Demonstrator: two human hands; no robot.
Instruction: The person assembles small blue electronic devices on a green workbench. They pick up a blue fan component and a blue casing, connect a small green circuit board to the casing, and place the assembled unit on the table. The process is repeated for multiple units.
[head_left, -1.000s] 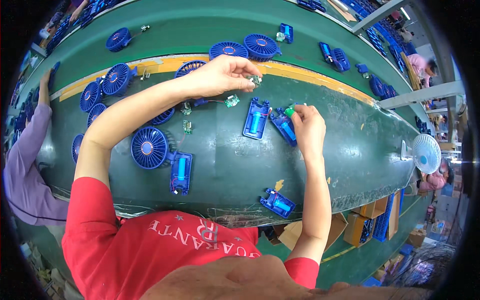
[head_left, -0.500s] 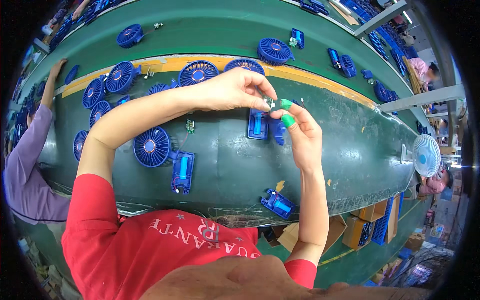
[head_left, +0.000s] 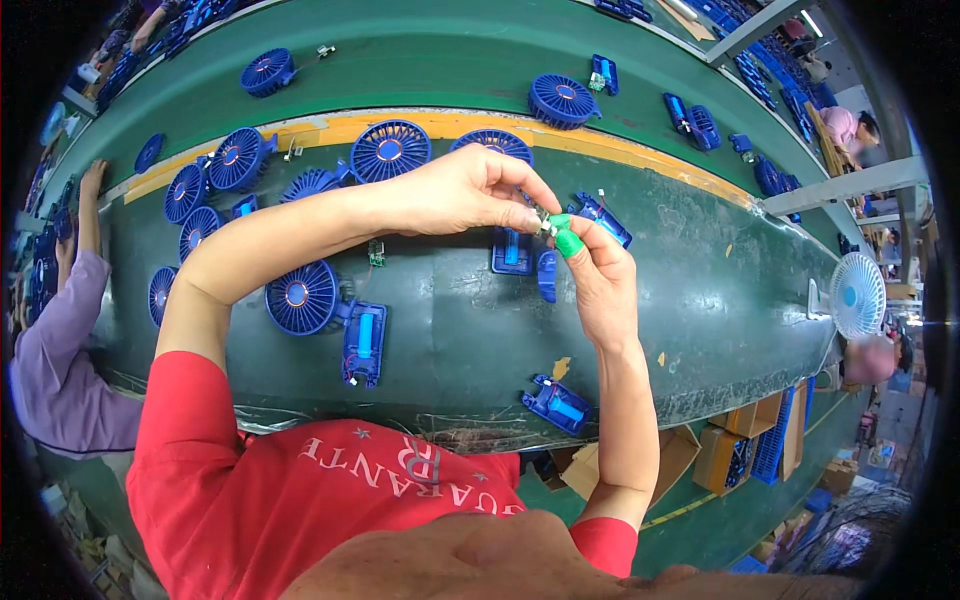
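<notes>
Between the fingertips of both hands is a small circuit board (head_left: 544, 226) with pale parts on it, mostly covered by the fingers. My left hand (head_left: 462, 190) pinches it from the left. From the right, my right hand (head_left: 606, 280), with green wraps on thumb and forefinger, closes on it too. Just beneath them lies an open blue handle housing (head_left: 512, 252) with a light blue battery, partly hidden by the left hand. A curved blue cover (head_left: 547, 276) sits beside it, and another blue housing (head_left: 602, 218) lies behind the right hand.
Left on the green bench (head_left: 700, 300) is a blue fan head (head_left: 302, 298) with its battery housing (head_left: 364, 345). A further battery housing (head_left: 558, 404) rests near the front edge. Fans stand along the yellow strip; a belt (head_left: 420, 75) carries more. A white fan (head_left: 856, 296) is at right.
My right hand has shifted left, and its fingertips now meet the circuit board held by my left hand. Parts on the belt have moved slightly right. The co-worker's arm at left has shifted.
</notes>
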